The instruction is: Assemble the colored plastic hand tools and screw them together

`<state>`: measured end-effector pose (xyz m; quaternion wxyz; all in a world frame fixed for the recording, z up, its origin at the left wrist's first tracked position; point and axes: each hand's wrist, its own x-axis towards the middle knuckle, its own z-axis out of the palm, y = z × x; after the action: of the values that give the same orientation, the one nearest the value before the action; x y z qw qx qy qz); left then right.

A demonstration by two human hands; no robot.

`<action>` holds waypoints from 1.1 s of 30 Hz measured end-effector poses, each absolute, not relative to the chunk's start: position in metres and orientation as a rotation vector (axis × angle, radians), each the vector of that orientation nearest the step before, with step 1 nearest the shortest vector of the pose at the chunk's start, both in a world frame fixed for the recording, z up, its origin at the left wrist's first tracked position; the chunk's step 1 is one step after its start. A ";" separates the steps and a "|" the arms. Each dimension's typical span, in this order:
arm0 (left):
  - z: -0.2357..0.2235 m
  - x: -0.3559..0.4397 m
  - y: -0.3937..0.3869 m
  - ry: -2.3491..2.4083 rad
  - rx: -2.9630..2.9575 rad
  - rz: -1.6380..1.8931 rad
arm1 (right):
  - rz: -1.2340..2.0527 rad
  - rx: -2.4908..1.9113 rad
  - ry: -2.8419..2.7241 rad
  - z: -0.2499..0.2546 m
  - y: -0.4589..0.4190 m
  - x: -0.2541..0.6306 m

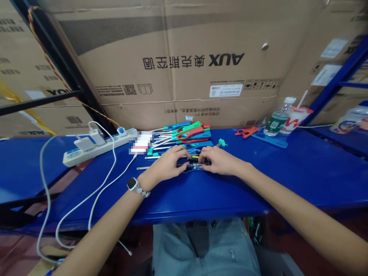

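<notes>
My left hand (169,164) and my right hand (219,160) meet over a small screwdriver (195,165) lying on the blue table (287,180). Both hands have their fingers curled and pinched on it, the left at its left end, the right at its right end. The tool shows a dark handle with a bit of yellow and a clear section between my fingers. Just behind my hands lies a heap of several screwdrivers with blue, teal and red hangers (186,136) and bare metal shafts. A smartwatch (132,184) sits on my left wrist.
A white power strip (86,151) with plugs and white cables (109,180) lies at the left. A red hanger (246,132), a blue hanger (271,139), a water bottle (277,120) and a red cup (297,117) stand at the back right. Cardboard boxes (184,61) wall the rear.
</notes>
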<state>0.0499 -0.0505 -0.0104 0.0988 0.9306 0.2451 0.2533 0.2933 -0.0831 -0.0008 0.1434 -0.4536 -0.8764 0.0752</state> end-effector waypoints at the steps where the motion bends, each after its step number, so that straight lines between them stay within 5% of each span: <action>1: -0.011 0.053 -0.048 0.724 2.721 0.760 | 0.217 -1.316 -2.530 0.001 -0.082 0.292; 33: -0.029 0.048 -0.057 0.829 2.649 0.639 | 0.163 -1.204 -2.436 -0.010 -0.094 0.296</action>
<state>0.0478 -0.0567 -0.0295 0.1460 0.9201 0.2878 0.2219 0.2963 -0.0935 -0.0098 0.2081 -0.4326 -0.8753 0.0584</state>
